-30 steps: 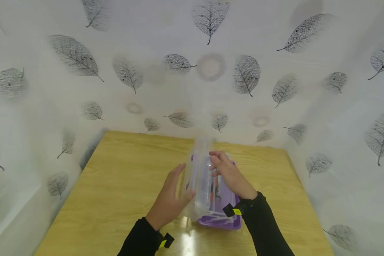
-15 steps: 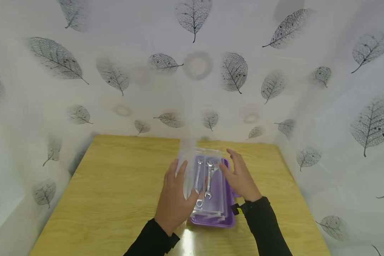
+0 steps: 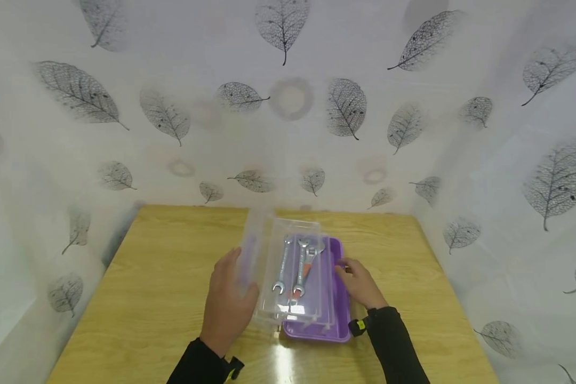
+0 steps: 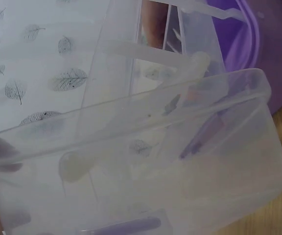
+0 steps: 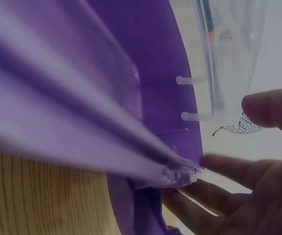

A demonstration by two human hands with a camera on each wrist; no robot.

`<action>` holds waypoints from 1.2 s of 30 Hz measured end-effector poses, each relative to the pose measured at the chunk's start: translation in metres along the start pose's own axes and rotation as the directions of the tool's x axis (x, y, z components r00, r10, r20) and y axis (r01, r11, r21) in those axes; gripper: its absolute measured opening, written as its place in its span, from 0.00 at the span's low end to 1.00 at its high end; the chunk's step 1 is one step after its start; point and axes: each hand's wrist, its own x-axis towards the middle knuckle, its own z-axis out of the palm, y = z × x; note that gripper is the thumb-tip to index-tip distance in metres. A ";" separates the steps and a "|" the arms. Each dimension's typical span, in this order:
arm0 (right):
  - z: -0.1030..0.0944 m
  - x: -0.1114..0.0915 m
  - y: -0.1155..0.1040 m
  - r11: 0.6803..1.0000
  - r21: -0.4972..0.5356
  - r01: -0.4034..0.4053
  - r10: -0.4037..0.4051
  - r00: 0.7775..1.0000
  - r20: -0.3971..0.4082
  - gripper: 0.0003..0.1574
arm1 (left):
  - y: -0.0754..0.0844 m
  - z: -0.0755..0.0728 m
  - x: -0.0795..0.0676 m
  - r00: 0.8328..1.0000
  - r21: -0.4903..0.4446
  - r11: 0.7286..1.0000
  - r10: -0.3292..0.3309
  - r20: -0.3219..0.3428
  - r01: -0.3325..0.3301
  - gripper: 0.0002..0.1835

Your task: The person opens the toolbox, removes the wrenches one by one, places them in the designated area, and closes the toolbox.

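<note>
The lid (image 3: pixel 255 229) was open, pinched by the left hand (image 3: pixel 228 306); the right hand (image 3: pixel 361 286), fingers apart, touched the purple box (image 3: pixel 342 298). Between the hands, the wrenches (image 3: pixel 301 266) lay in the clear tray (image 3: pixel 313 300), not yet out.

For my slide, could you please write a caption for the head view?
Left hand at a clear lid, right hand at a purple box, wrenches in a clear tray between them.

I note the head camera set high, facing forward and down across the table (image 3: pixel 182 266) to the wall (image 3: pixel 288 146). Left wrist: close upon the clear lid (image 4: pixel 224 181). Right wrist: close against the purple box (image 5: pixel 155 63), common to all views.
</note>
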 end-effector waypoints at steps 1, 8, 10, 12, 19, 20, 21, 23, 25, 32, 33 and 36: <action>0.000 0.001 0.000 1.000 -0.014 0.015 -0.015 1.000 0.001 0.30 | -0.003 -0.002 0.000 1.000 -0.008 1.000 -0.009 -0.001 0.009 0.39; -0.001 0.005 -0.005 0.998 -0.005 0.066 -0.066 0.998 -0.010 0.20 | -0.025 -0.016 -0.005 0.989 -0.051 0.988 -0.146 -0.006 0.145 0.34; 0.000 0.007 -0.007 0.996 0.019 0.085 -0.085 0.996 -0.012 0.20 | -0.033 -0.019 -0.005 0.984 -0.060 0.983 -0.176 0.001 0.176 0.31; 0.003 0.009 -0.011 0.993 0.039 0.113 -0.112 0.994 -0.010 0.21 | -0.042 -0.023 -0.006 0.979 -0.069 0.977 -0.203 0.019 0.204 0.28; 0.017 0.014 -0.027 0.977 0.077 0.200 -0.198 0.980 -0.038 0.22 | -0.069 -0.040 -0.010 0.957 -0.024 0.958 -0.286 0.038 0.287 0.22; 0.019 0.015 -0.029 0.973 0.075 0.217 -0.214 0.976 -0.047 0.22 | -0.072 -0.042 -0.010 0.955 -0.017 0.955 -0.296 0.032 0.297 0.22; 0.021 0.016 -0.031 0.970 0.069 0.233 -0.229 0.972 -0.059 0.22 | -0.076 -0.043 -0.011 0.951 -0.014 0.951 -0.308 0.026 0.309 0.21; 0.026 0.017 -0.034 0.967 0.068 0.247 -0.242 0.967 -0.078 0.21 | -0.082 -0.047 -0.011 0.942 -0.005 0.943 -0.334 0.023 0.334 0.21; 0.031 0.019 -0.036 0.966 0.082 0.247 -0.239 0.967 -0.090 0.21 | -0.089 -0.051 -0.012 0.939 0.002 0.939 -0.344 0.014 0.344 0.21; 0.056 0.024 -0.033 0.968 0.187 0.170 -0.150 0.982 -0.117 0.21 | -0.120 -0.065 -0.012 0.950 0.033 0.950 -0.310 -0.024 0.311 0.22; 0.060 0.024 -0.032 0.966 0.195 0.169 -0.147 0.981 -0.126 0.21 | -0.125 -0.066 -0.012 0.951 0.039 0.951 -0.307 -0.027 0.308 0.23; 0.070 0.026 -0.028 0.966 0.207 0.157 -0.128 0.981 -0.145 0.21 | -0.142 -0.066 -0.015 0.947 0.060 0.945 -0.320 -0.026 0.321 0.23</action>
